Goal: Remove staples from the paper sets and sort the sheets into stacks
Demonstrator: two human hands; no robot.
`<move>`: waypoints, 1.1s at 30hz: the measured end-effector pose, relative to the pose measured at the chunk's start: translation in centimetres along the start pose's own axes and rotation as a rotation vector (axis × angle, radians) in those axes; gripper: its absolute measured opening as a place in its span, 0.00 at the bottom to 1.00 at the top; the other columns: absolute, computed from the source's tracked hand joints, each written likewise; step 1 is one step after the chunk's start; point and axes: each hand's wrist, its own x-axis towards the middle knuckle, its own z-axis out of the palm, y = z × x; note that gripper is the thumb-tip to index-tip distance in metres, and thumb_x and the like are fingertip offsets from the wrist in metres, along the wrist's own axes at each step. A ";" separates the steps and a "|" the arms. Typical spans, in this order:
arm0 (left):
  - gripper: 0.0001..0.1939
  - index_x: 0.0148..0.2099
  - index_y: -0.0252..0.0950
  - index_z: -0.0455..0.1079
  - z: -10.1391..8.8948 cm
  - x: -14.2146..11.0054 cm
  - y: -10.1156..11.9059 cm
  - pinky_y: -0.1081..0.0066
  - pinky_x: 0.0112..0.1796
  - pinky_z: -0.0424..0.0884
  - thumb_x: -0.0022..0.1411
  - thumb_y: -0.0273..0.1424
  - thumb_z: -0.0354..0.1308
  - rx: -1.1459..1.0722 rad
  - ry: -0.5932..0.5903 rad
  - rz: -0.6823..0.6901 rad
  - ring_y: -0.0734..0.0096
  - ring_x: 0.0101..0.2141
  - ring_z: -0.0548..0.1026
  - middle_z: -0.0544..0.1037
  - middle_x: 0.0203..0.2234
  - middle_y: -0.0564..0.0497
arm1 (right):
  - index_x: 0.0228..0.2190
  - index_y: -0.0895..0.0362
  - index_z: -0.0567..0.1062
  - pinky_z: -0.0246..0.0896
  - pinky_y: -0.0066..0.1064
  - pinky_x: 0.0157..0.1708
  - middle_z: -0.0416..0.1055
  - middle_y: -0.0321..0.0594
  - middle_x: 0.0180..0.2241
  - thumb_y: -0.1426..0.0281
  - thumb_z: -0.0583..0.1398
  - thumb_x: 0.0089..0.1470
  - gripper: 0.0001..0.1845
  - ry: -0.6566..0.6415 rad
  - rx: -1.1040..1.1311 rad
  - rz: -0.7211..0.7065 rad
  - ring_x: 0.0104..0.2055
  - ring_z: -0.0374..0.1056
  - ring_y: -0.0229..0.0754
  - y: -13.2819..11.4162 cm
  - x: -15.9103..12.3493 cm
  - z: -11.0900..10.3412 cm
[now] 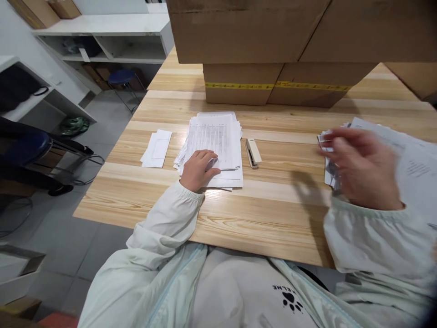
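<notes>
My left hand [198,169] rests on the near edge of a stack of printed papers [213,141] on the wooden table [259,214], its fingers curled loosely over the sheets. My right hand [358,166], blurred by motion, is raised at the right with its fingers closed on a bundle of papers [328,157]. A cream stapler [253,152] lies just right of the stack, between the two hands.
Small white slips [157,148] lie left of the stack. More sheets [409,159] spread at the far right. Stacked cardboard boxes [273,50] with yellow tape stand at the back of the table. Stools [121,77] and white shelving [102,34] are on the left.
</notes>
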 end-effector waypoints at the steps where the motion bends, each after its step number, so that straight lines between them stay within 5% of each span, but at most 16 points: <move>1: 0.17 0.49 0.39 0.73 0.0 0.0 -0.1 0.56 0.53 0.71 0.58 0.36 0.68 0.001 0.001 0.000 0.55 0.52 0.74 0.79 0.51 0.44 | 0.43 0.47 0.76 0.71 0.52 0.53 0.75 0.42 0.49 0.53 0.60 0.58 0.16 -0.032 0.178 0.038 0.55 0.70 0.52 -0.9 0.4 1.9; 5: 0.19 0.49 0.39 0.74 0.3 -0.2 -0.4 0.57 0.54 0.71 0.57 0.38 0.69 -0.004 0.026 -0.002 0.55 0.52 0.75 0.79 0.52 0.44 | 0.39 0.53 0.78 0.73 0.45 0.53 0.75 0.44 0.47 0.62 0.66 0.55 0.11 -0.421 0.546 0.291 0.54 0.71 0.47 -2.5 2.9 8.8; 9: 0.19 0.49 0.38 0.74 0.5 -0.3 -0.3 0.57 0.55 0.70 0.57 0.37 0.69 -0.015 0.044 0.001 0.55 0.53 0.75 0.79 0.52 0.44 | 0.38 0.55 0.77 0.77 0.36 0.42 0.74 0.44 0.47 0.65 0.64 0.58 0.08 -0.406 0.577 0.313 0.51 0.71 0.43 -1.7 5.4 11.9; 24: 0.24 0.55 0.38 0.70 0.4 -0.4 0.4 0.60 0.51 0.72 0.60 0.41 0.66 -0.062 0.075 -0.051 0.57 0.52 0.76 0.80 0.50 0.43 | 0.38 0.55 0.79 0.75 0.36 0.44 0.76 0.44 0.47 0.65 0.67 0.54 0.10 -0.417 0.653 0.301 0.47 0.72 0.42 -1.5 6.1 13.0; 28: 0.16 0.56 0.39 0.68 0.8 -0.5 0.5 0.69 0.43 0.72 0.67 0.30 0.56 -0.145 0.200 -0.135 0.68 0.40 0.80 0.83 0.42 0.49 | 0.38 0.54 0.79 0.73 0.39 0.50 0.77 0.44 0.47 0.62 0.67 0.53 0.11 -0.439 0.731 0.275 0.52 0.71 0.45 -1.9 6.0 12.9; 33: 0.20 0.60 0.37 0.66 1.0 -0.1 0.5 0.72 0.31 0.67 0.67 0.26 0.51 -0.115 0.441 -0.267 0.72 0.26 0.74 0.80 0.27 0.53 | 0.36 0.55 0.79 0.75 0.41 0.48 0.77 0.44 0.46 0.65 0.67 0.55 0.07 -0.418 0.644 0.269 0.52 0.70 0.46 -2.0 6.3 11.7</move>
